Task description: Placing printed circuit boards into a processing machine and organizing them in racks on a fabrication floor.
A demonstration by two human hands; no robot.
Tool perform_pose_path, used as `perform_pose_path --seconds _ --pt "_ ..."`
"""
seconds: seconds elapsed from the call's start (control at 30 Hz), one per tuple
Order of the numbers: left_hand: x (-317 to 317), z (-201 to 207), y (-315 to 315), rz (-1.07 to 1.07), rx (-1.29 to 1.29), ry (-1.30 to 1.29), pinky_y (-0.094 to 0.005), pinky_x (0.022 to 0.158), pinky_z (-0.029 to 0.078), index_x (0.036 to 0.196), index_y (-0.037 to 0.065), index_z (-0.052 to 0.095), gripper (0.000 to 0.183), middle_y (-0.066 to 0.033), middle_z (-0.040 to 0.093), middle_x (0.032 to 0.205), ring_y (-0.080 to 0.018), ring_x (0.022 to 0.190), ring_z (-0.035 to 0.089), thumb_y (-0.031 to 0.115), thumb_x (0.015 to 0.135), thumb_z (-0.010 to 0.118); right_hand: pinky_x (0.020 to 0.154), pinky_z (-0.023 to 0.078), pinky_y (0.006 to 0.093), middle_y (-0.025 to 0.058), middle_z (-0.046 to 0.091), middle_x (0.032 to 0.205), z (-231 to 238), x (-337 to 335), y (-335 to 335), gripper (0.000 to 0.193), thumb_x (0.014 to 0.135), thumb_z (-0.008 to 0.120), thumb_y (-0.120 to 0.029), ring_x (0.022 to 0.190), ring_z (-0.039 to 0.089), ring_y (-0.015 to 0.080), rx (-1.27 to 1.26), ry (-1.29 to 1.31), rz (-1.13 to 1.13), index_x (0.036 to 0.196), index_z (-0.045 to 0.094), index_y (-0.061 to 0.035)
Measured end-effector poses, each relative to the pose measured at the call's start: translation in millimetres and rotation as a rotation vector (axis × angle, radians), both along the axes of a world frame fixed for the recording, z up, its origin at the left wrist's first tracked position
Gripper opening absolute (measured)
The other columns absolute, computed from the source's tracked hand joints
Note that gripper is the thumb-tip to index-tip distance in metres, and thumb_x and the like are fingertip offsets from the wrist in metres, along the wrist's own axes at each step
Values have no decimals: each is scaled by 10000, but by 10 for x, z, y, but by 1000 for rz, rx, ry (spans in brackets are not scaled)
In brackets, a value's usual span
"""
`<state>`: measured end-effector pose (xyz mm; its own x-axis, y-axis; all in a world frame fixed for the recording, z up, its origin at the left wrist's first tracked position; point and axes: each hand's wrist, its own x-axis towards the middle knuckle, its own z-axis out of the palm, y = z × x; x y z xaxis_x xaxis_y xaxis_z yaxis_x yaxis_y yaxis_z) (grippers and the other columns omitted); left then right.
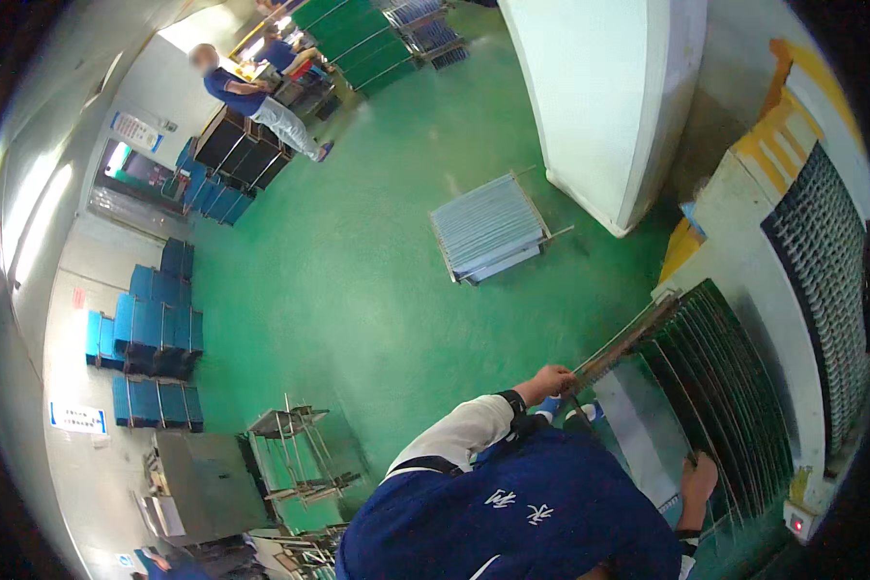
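Note:
A metal rack (621,338) holds several thin dark green panels (720,387) standing on edge in a row. My left hand (551,382) is closed at the near end of the rack's far side rail, fingers pinched; what lies between them is too small to make out. Closer to my body on the right, my right hand (701,478) is closed beside the nearest dark panels, its grip partly hidden. Between the hands shows a flat light grey surface (638,416); I cannot tell whether it is a panel or the rack's base.
A machine with a dark ridged conveyor (822,290) stands right of the rack. Ahead, a rack of pale panels (488,227) sits on the green floor near a white pillar (604,106). An unloaded metal rack (300,449) stands left. Blue racks (159,329) line the wall; people work farther off.

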<state>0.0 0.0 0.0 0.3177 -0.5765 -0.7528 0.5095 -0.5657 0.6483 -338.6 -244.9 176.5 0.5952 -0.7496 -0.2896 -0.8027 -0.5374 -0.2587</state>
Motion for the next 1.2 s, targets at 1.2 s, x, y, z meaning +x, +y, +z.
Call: perform_pose_path --seconds 1.2 --pt "358 -125 9 -521 -71 -164 -256 327 321 677 66 605 146 -5 557 542 -97 405 473 179 748 545 710 435 387 115 567 927 2233 -586 191 373 842 560 -242 802 526 250 -262 -357 -519 1120 547 7"
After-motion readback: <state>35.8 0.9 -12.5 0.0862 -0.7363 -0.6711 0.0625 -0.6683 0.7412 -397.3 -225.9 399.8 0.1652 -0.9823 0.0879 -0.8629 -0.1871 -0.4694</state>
